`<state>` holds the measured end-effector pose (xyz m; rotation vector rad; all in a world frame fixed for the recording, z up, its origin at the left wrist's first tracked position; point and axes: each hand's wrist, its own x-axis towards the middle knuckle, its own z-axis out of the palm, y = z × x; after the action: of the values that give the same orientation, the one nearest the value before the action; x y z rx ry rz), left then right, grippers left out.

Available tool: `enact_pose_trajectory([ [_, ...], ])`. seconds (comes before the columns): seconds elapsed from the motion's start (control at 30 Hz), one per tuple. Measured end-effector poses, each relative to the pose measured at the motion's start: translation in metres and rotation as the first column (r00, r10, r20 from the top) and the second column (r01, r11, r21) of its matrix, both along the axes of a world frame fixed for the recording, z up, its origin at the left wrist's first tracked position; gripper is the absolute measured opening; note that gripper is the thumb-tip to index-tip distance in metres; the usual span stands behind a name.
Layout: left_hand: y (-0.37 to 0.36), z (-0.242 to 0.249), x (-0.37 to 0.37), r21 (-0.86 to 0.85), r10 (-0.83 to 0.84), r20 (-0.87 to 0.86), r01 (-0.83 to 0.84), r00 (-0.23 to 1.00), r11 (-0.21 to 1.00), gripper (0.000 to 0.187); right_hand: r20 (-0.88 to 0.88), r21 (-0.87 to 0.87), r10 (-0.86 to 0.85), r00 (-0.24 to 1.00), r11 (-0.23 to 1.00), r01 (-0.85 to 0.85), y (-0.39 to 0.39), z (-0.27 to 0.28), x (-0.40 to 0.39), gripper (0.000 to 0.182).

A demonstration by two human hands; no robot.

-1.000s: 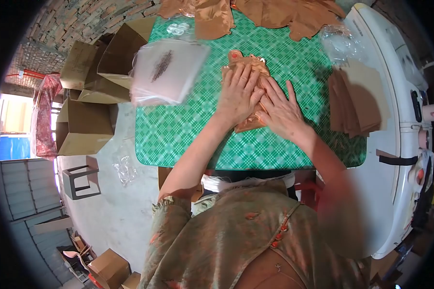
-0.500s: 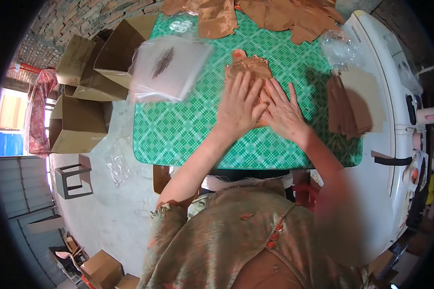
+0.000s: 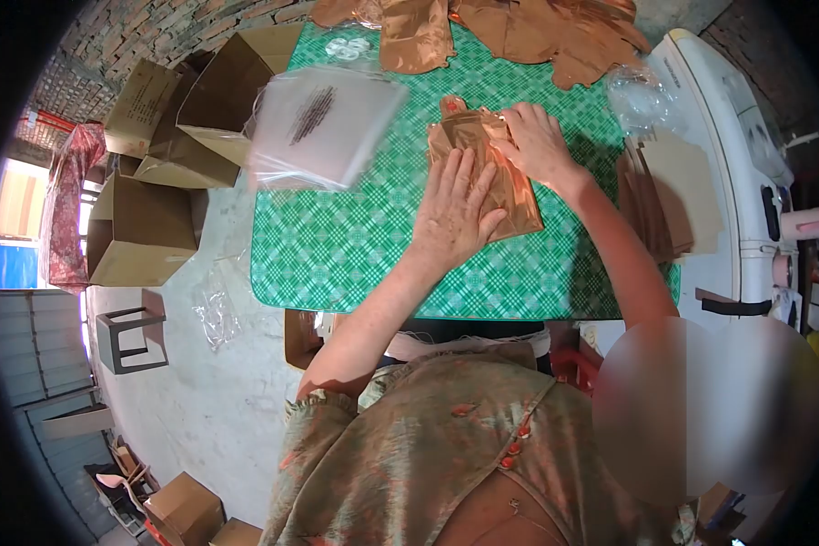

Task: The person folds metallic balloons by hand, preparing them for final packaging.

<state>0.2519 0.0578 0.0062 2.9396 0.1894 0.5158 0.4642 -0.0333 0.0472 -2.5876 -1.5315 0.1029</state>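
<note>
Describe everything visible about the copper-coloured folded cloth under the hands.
The folded cloth is shiny, satin-like and copper-brown, a flat, roughly rectangular bundle lying slightly askew on the green checked tablecloth. A small reddish tab shows at its far end. The left hand presses flat on its near half; the right hand rests its fingers on the far right edge.

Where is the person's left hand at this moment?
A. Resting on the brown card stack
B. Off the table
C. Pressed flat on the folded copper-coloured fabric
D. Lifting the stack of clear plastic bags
C: the left hand lies flat, fingers spread, on the folded copper-coloured fabric.
</note>
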Motion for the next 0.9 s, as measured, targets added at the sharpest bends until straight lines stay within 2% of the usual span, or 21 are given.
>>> enact_pose_trajectory([
  [0.1,0.0,-0.001,0.0,-0.005,0.003,0.002,-0.003,1.0,1.0,0.074,0.07,0.03,0.023,0.997,0.999,-0.025,0.019,-0.009,0.018,0.054],
  [0.2,0.0,0.0,-0.001,-0.017,0.001,0.012,-0.001,1.0,1.0,0.076,-0.177,0.048,-0.016,0.984,0.999,0.025,0.025,-0.007,0.029,0.05],
  [0.3,-0.001,0.002,-0.001,-0.035,0.002,0.009,-0.002,1.0,0.999,0.079,-0.412,-0.145,-0.03,0.911,0.989,-0.033,0.042,-0.008,0.056,0.049],
  [0.4,0.0,0.002,-0.002,-0.027,-0.003,0.016,0.004,1.0,1.0,0.083,-0.563,-0.118,-0.051,0.825,0.993,-0.02,0.034,-0.002,0.057,0.037],
  [0.5,0.002,0.0,-0.001,-0.101,-0.011,0.07,0.018,0.998,0.995,0.085,-0.724,-0.079,-0.129,0.677,0.991,0.105,0.026,0.006,0.051,0.037],
  [0.6,0.01,0.007,-0.001,-0.212,0.055,0.255,0.0,0.965,0.977,0.091,-0.822,0.14,-0.032,0.568,0.956,0.256,0.005,0.035,0.02,0.025],
  [0.63,0.014,0.014,-0.001,-0.283,0.089,0.323,0.006,0.942,0.959,0.094,-0.79,0.2,0.008,0.614,0.948,0.246,-0.002,0.047,0.011,0.024],
  [0.7,0.024,0.026,-0.003,-0.422,0.175,0.441,0.031,0.88,0.906,0.101,-0.712,0.314,0.081,0.697,0.926,0.212,-0.016,0.069,-0.005,0.021],
  [0.73,0.029,0.03,-0.004,-0.524,0.189,0.479,0.106,0.857,0.845,0.108,-0.647,0.366,0.095,0.756,0.909,0.199,-0.022,0.075,-0.012,0.021],
  [0.77,0.032,0.035,-0.006,-0.672,0.256,0.434,0.122,0.864,0.731,0.111,-0.62,0.445,0.143,0.771,0.874,0.196,-0.03,0.081,-0.024,0.021],
  [0.83,0.036,0.048,-0.016,-0.837,0.26,0.419,0.259,0.87,0.482,0.114,-0.551,0.597,0.233,0.802,0.781,0.183,-0.049,0.092,-0.056,0.022],
  [0.87,0.038,0.049,-0.022,-0.847,0.206,0.411,0.289,0.888,0.445,0.111,-0.559,0.584,0.215,0.801,0.787,0.196,-0.061,0.095,-0.071,0.017],
  [0.9,0.039,0.048,-0.031,-0.858,0.149,0.402,0.315,0.904,0.405,0.109,-0.442,0.662,0.293,0.848,0.744,0.088,-0.072,0.088,-0.082,0.018],
])
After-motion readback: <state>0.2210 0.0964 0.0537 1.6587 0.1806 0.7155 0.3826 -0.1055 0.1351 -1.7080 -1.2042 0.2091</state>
